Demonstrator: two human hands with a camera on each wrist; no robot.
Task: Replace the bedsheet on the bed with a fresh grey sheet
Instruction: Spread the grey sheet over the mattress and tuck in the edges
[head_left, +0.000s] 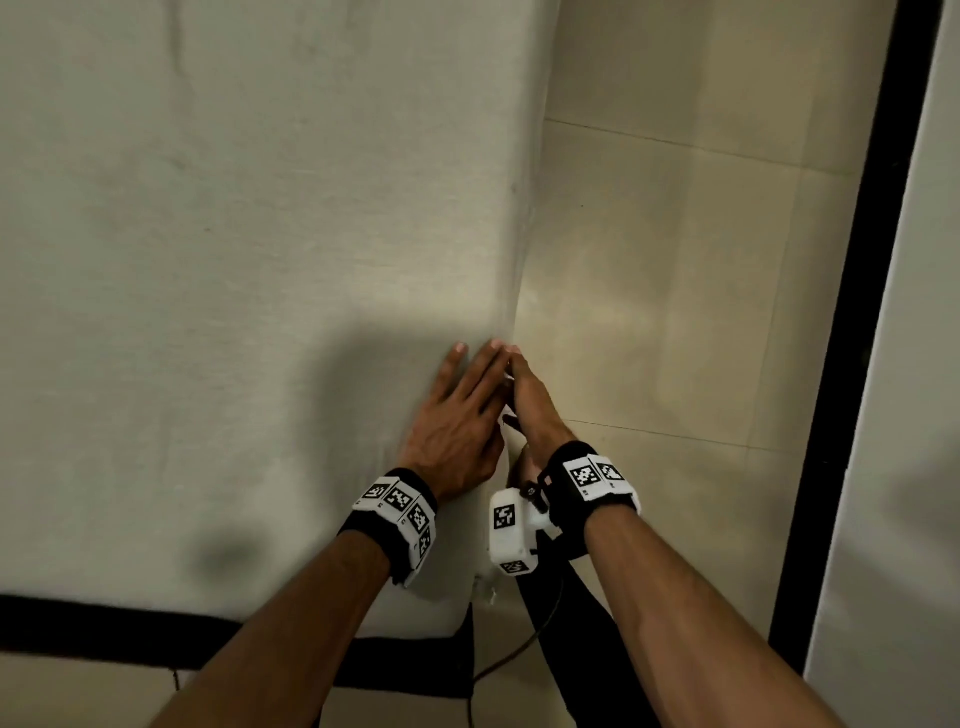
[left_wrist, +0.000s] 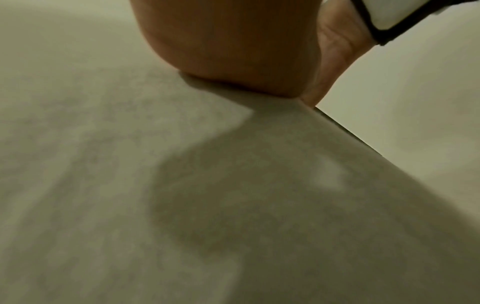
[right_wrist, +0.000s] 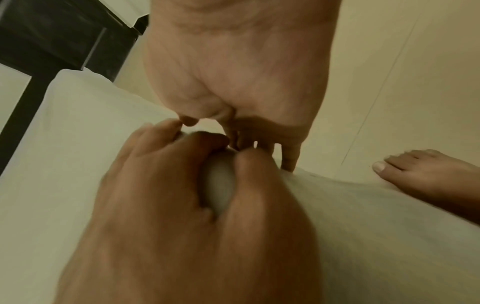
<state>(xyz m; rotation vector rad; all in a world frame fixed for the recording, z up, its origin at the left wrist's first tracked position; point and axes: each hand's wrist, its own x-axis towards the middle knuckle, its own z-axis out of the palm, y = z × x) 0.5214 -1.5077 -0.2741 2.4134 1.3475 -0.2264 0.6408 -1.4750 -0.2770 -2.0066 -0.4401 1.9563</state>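
My left hand (head_left: 457, 426) lies flat on the grey sheet (head_left: 234, 234); my right hand (head_left: 524, 400) presses its edge (grip unclear).

This is a bedroom in a home, judging by the sheet-covered mattress (head_left: 234, 234) on a dark bed frame (head_left: 104, 631), the pale tiled floor (head_left: 701, 286) beside it and a bare foot (right_wrist: 426, 174) standing there.
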